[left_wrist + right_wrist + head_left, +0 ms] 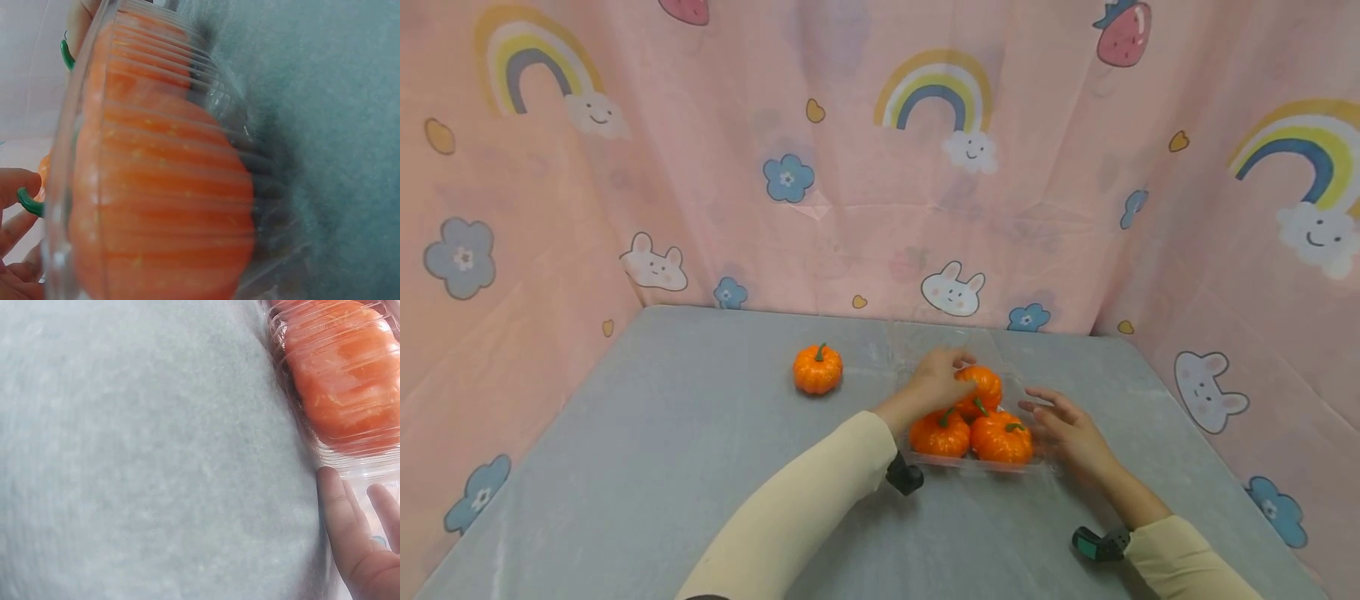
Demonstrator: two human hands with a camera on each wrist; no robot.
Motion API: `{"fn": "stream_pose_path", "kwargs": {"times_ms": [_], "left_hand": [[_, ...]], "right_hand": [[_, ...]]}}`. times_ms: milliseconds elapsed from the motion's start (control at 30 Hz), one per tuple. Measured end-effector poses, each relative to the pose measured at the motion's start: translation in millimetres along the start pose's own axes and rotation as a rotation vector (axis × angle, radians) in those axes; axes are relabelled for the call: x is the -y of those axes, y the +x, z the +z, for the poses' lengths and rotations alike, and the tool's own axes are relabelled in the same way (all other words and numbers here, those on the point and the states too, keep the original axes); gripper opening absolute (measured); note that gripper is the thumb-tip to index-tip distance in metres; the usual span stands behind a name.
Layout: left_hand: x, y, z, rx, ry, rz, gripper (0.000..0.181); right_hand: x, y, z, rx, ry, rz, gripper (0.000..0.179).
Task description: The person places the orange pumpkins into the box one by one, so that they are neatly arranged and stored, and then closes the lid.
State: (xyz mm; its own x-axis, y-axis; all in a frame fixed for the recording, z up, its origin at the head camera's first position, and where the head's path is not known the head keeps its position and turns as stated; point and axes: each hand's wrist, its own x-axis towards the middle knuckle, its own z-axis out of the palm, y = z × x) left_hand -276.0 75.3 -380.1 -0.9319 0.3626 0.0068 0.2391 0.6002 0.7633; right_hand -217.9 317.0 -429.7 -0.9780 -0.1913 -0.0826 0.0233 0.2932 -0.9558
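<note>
Orange toy pumpkins with green stems sit in a clear plastic box (pixel 925 458) right of centre in the head view. Two are at the front, a left pumpkin (pixel 940 435) and a right pumpkin (pixel 1002 439). My left hand (pixel 936 382) grips a rear pumpkin (pixel 983 385), thumb in front and fingers over its top. My right hand (pixel 1075 437) is beside the box's right end, fingers extended and holding nothing. In the right wrist view its thumb (pixel 340 512) lies close to the ribbed box wall. The left wrist view shows a front pumpkin (pixel 162 194) through the plastic.
A lone pumpkin (pixel 817 369) stands on the grey table (pixel 700 400), left of the box. The box's clear lid (pixel 917 337) lies folded back toward the pink patterned curtain (pixel 865 233), which encloses the back and sides.
</note>
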Motion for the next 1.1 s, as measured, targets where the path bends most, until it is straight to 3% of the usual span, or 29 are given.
{"fn": "stream_pose_path", "kwargs": {"times_ms": [533,1100], "left_hand": [[10.1,-14.5,-12.7,0.039,-0.046,0.026,0.044],[20.7,-35.1,-54.0,0.006,-0.041,0.079,0.054]], "right_hand": [[0,-0.6,2,-0.013,-0.015,0.012,0.057],[1,-0.6,1,-0.011,-0.026,0.008,0.056]]}}
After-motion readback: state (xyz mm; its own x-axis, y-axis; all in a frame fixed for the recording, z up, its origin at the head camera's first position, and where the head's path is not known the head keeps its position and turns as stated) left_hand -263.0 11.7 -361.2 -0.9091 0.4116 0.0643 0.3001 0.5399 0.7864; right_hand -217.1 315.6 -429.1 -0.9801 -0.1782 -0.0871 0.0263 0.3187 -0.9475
